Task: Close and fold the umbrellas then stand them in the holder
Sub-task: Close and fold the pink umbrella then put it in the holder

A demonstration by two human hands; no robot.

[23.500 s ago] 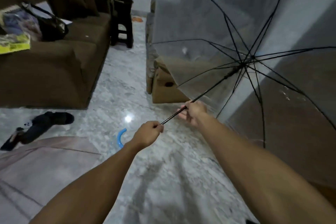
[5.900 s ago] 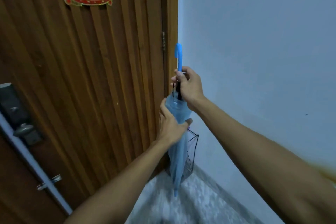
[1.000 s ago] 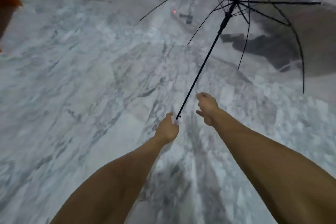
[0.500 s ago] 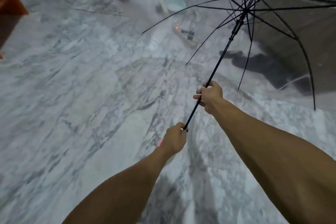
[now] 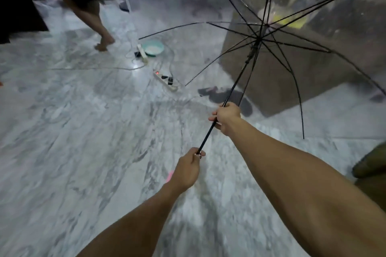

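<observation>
From left to right we see a person's bare leg (image 5: 94,21), a teal basin (image 5: 154,47), a power strip (image 5: 166,80), our left hand (image 5: 188,170) gripping the pink handle (image 5: 169,175), and our right hand (image 5: 226,118) clasping the shaft (image 5: 240,77) of the open transparent umbrella (image 5: 261,33) before a brown sofa (image 5: 313,69).

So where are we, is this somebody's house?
Probably a home's living room: grey marble-look tiled floor, a white power strip beside a teal plastic basin, and a brown sofa behind the clear umbrella.
</observation>
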